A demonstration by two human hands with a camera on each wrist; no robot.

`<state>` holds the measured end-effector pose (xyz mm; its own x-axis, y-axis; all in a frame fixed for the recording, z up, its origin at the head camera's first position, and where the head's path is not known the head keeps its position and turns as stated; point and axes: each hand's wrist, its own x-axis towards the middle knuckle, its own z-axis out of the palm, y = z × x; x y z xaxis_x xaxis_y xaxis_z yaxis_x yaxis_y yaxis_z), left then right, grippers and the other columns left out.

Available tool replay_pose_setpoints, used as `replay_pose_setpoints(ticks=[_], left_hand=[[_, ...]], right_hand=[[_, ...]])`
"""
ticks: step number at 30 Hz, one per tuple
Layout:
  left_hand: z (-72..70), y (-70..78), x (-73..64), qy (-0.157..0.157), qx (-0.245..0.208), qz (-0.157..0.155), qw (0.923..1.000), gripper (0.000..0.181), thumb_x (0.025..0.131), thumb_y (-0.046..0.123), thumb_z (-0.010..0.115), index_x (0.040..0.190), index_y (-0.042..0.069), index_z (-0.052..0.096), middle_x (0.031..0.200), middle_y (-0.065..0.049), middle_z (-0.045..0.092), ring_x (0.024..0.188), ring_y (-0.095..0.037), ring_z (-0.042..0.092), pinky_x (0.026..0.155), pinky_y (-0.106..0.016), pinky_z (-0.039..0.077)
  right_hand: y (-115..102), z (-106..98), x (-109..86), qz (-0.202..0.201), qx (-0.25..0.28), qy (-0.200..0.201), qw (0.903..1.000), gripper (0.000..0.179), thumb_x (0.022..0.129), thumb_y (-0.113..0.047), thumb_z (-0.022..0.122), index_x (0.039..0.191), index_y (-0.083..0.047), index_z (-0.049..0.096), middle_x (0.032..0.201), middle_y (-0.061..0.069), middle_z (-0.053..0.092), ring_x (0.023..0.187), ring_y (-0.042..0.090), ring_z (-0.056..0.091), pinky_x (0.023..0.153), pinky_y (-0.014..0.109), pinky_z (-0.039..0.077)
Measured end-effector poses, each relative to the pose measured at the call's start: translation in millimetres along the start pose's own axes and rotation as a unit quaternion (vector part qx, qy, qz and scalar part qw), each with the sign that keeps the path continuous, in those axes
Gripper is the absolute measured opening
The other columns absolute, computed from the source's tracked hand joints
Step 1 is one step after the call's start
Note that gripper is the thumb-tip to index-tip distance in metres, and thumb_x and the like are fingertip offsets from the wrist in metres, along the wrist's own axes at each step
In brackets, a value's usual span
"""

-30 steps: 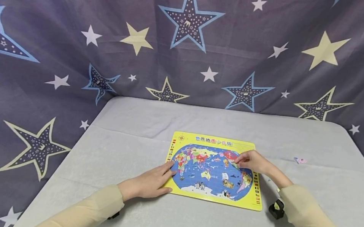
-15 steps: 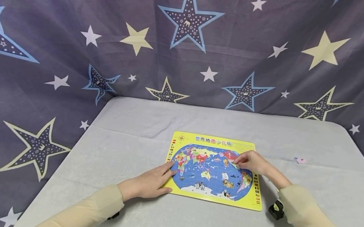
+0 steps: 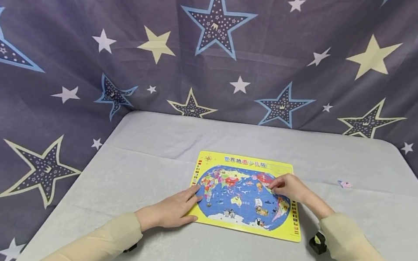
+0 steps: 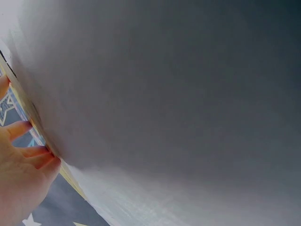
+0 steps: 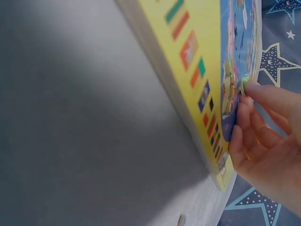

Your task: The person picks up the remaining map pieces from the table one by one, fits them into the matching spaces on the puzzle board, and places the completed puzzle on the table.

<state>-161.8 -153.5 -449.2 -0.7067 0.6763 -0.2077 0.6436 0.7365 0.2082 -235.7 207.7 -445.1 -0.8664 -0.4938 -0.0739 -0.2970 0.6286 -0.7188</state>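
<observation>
While the left hand (image 3: 172, 208) rests on the near-left border of the children's world map puzzle board (image 3: 278, 234), its fingers extended and spread with nothing gripped, the right hand (image 3: 290, 187) pinches a small green-and-yellow puzzle piece (image 5: 243, 85) narrowly between thumb and fingertips. That piece sits over the North America part of the map; whether it touches the board beneath cannot be told. The board lies flat on the cloth-covered counter (image 3: 152, 140), and a pink-and-blue puzzle piece (image 3: 345, 184) lies well apart from it, to the right.

Judging by its pale, straight edge in the right wrist view, the board should be stiff and light, probably card or thin wood, and apt to slide on the cloth unless its border is steadied. It is best held by that plain yellow border, away from the pieces. The pieces look thin, light and rigid; their printed faces may be a little slick, and any narrow points could bend or chip, so a light pinch on opposite edges suits them best.
</observation>
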Motion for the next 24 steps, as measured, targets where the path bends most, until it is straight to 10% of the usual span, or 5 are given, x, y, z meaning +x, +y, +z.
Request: replay_pose_setpoints(ticks=[24], left_hand=[[-1.8,1.4,0.1,0.006,-0.004,0.005,1.0,0.06,0.091,0.041,0.042,0.136,0.002,0.031,0.145,-0.02,0.011,0.133,-0.027,0.013,0.107,-0.036,0.02]], right_hand=[[-3.6,-0.3,-0.9,-0.001,-0.015,0.003,0.9999,0.01,0.079,0.002,0.06,0.083,0.003,0.069,0.083,0.012,0.064,0.068,0.014,0.059,0.058,0.024,0.05]])
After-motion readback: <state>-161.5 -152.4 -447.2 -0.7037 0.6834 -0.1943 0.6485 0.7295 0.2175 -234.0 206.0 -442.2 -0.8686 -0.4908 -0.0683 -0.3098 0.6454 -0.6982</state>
